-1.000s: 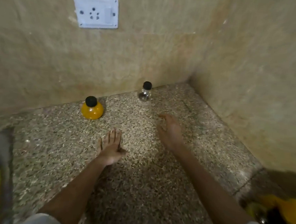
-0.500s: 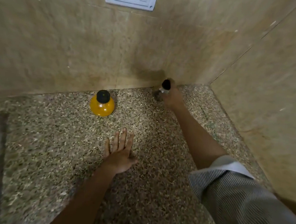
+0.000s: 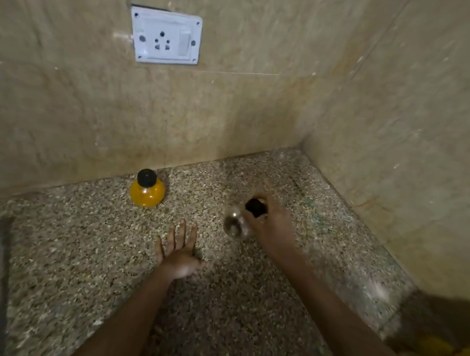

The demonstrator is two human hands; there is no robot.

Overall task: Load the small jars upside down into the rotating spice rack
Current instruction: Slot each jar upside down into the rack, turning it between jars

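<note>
Head view, my right hand [image 3: 272,227] grip pinching clear jar [image 3: 234,225] by black cap, left hand [image 3: 178,254] spread flat on surface [image 3: 83,264], yellow jar [image 3: 147,189] at eleven o'clock.

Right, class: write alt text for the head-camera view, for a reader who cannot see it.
A person's right hand holds a small clear jar by its black cap above a speckled stone counter, while the left hand rests flat on it. A yellow jar with a black cap stands upright by the tiled wall, below a white socket.
</note>
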